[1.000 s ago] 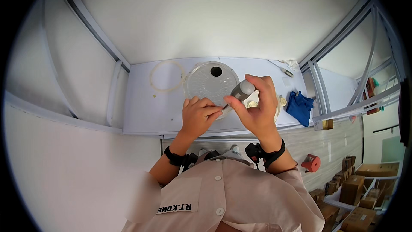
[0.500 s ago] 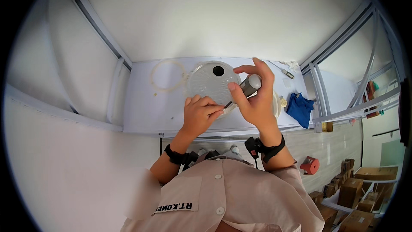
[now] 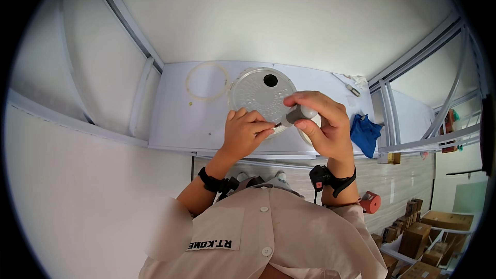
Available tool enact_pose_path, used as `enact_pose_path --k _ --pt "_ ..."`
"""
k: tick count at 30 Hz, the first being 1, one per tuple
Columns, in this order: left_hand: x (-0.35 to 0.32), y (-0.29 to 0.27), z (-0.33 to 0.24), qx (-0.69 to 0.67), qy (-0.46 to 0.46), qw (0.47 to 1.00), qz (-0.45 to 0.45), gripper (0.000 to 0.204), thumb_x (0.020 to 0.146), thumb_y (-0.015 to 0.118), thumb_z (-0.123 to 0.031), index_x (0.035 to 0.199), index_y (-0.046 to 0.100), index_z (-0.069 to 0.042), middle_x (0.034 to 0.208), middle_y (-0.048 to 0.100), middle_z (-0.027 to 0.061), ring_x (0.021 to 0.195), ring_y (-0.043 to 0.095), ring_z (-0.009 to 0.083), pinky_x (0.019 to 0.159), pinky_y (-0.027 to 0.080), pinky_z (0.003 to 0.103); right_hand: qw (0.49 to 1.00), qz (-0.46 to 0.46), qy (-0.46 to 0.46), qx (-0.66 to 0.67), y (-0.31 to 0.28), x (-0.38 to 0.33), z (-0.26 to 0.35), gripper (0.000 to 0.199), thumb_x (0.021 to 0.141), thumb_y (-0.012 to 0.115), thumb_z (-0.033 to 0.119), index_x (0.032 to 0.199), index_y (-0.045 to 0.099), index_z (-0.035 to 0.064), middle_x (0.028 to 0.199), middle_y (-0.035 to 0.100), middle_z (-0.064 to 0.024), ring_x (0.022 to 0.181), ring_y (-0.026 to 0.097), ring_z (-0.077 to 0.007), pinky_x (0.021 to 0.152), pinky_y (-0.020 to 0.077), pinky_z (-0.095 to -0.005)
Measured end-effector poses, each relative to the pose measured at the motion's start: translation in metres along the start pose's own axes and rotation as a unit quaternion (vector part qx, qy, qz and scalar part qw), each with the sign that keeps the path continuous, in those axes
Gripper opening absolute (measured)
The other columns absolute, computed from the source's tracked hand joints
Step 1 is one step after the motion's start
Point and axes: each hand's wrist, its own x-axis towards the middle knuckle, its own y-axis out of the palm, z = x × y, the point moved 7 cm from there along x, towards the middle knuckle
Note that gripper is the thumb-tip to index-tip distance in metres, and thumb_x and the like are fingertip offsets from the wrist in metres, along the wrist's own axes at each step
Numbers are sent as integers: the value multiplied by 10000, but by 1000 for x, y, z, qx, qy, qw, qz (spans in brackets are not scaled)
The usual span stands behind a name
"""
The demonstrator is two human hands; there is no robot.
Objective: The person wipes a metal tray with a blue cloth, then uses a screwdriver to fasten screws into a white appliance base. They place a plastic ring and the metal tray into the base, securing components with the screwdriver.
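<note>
A round grey metal lid-like disc [image 3: 258, 95] with raised markings lies on the white table [image 3: 170, 119]. A dark round opening [image 3: 270, 80] sits near its far edge. My right hand [image 3: 333, 124] grips the grey handle of a screwdriver [image 3: 296, 115], which slants down and left to the disc's near right rim. There my left hand [image 3: 242, 134] has thumb and forefinger pinched together beside the tool's tip. Whatever small thing lies between those fingertips is too tiny to make out. Partly hidden under my right hand is a pale round piece [image 3: 307, 135].
A thin cream ring [image 3: 187, 83] lies left of the disc. To the right are another screwdriver-like tool [image 3: 353, 90] and a crumpled blue cloth [image 3: 365, 135]. Metal posts [image 3: 124, 20] frame the table. A red stool [image 3: 370, 202] and cardboard boxes [image 3: 415, 237] stand at lower right.
My right hand has come lower, its fingers wrapping closer round the screwdriver handle, which now leans flatter. My left hand stays by the tip. The whole view has shifted slightly.
</note>
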Motion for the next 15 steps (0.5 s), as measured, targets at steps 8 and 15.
enact_pose_path --k 8,15 --pt "1 1 -1 2 -9 1000 2 124 789 883 -331 895 851 -275 854 651 -144 806 510 129 768 333 350 971 -166 -15 -173 7 -14 8 468 797 928 138 1211 744 19 1141 785 -128 929 728 -259 816 577 -338" --pt "1 1 -3 13 -19 1000 -1 121 782 881 -299 898 854 -279 862 647 -146 819 521 127 777 342 348 943 -220 -36 -247 19 -23 19 464 810 923 133 1214 738 0 1155 774 -132 899 700 -270 804 560 -350"
